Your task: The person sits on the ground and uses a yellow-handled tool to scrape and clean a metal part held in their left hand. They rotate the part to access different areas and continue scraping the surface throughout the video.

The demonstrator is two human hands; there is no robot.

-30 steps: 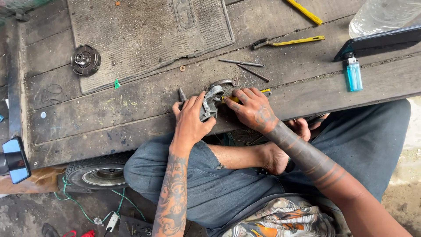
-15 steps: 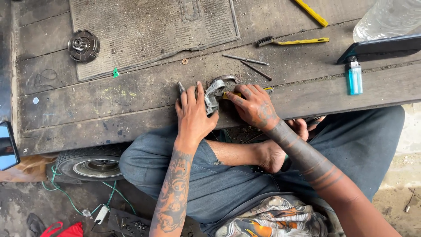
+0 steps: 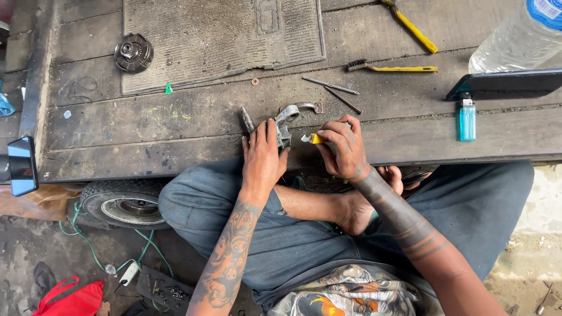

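The wooden platform (image 3: pixel 175 126) carries everything. On it, far from the grey metal part (image 3: pixel 288 120), lies a grey rubber mat (image 3: pixel 222 41), and to the right of the part a clear bottle (image 3: pixel 515 35) and a blue lighter (image 3: pixel 466 119). The left hand (image 3: pixel 261 157) is closed around the grey metal part at the front edge of the platform. Just right of the part, the right hand (image 3: pixel 345 146) pinches a small yellow tool (image 3: pixel 315 138).
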